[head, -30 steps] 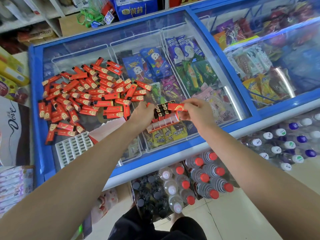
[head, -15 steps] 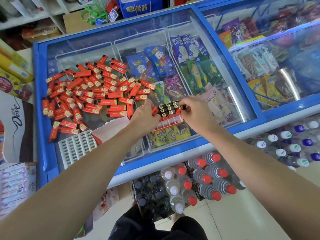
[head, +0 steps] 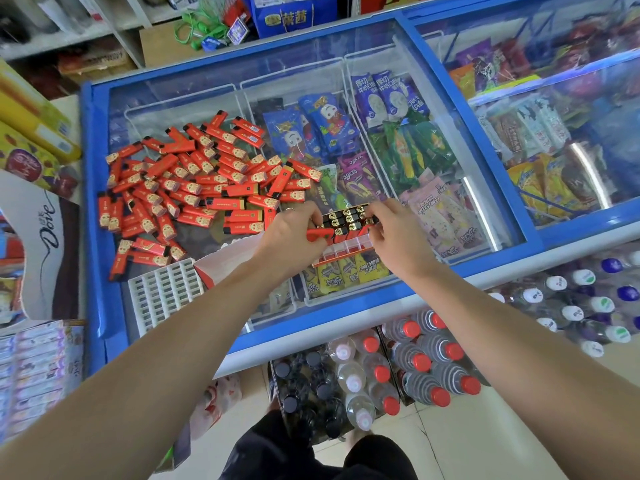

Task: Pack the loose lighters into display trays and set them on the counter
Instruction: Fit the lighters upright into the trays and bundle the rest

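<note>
A: Where is the display tray (head: 341,245)?

B: Held up above the glass lid of the blue freezer (head: 346,327), between both hands; the left hand (head: 294,233) has its fingers curled round the tray's left end, the right hand (head: 394,233) pinches at the top right corner, where the upright lighters (head: 346,220) stand in the far rows; the near row of slots shows as bare compartments.

A: Is the right hand holding a lighter or only the tray?

B: I cannot tell; its fingertips cover that corner; the fingers are curled and closed on something there, but the hand hides the contact.

A: And the loose lighters (head: 194,192)?

B: A red heap lying flat on the glass to the left, well apart from the tray except for the nearest few, which lie just beside the left hand; they overlap, so a count is not possible.

A: Anything else on the lid?

B: A white slotted tray (head: 166,292) at the near left; a red and white carton flap (head: 225,261) beside it, partly hidden by the left forearm.

A: Below the freezer?

B: Packs of bottles (head: 415,362) with red caps on the floor; their labels are too blurred to read.
</note>
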The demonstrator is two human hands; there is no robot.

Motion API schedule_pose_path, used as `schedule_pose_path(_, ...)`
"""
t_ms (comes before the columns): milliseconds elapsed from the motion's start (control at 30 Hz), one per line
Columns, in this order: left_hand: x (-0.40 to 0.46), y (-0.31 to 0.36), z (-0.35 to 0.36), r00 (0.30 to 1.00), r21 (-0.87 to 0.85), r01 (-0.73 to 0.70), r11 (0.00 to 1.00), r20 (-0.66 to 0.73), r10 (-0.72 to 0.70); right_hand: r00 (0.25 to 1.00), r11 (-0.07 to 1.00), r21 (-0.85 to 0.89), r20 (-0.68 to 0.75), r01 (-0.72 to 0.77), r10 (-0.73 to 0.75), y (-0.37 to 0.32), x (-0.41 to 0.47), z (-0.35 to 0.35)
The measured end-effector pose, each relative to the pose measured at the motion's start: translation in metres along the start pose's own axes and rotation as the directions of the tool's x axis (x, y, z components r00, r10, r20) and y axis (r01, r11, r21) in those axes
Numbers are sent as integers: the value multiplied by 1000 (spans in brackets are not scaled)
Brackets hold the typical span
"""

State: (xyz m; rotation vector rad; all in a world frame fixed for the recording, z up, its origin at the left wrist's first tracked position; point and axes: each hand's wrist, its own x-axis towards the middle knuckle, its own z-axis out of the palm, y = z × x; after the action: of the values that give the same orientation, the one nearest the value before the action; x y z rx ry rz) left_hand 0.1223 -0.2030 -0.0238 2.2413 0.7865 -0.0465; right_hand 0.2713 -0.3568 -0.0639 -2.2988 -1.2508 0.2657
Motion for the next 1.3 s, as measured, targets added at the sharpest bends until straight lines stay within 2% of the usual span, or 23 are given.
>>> schedule_pose_path(633,-8,-7,5,990,118,-133,984,-20,136,995,997,-76,-99,11,-19,0,-7,9)
schedule_pose_path(900,-7,-9,6,987,120,-157,980,-20,161,999,980,-191,7,50,-49,0,-6,5)
schedule_pose_path(1067,-7,-9,4,987,115,-158,981,-12,160,999,983,-184,34,23,-17,0,-7,4)
schedule_pose_path(1167,-7,-10,2,987,104,-156,982,-14,158,1000,990,-137,12,-27,29,-4,-9,2)
schedule_pose_path(1300,-7,-9,-1,993,95,-114,989,-6,115,996,993,-119,-93,-4,-7,-13,-9,0)
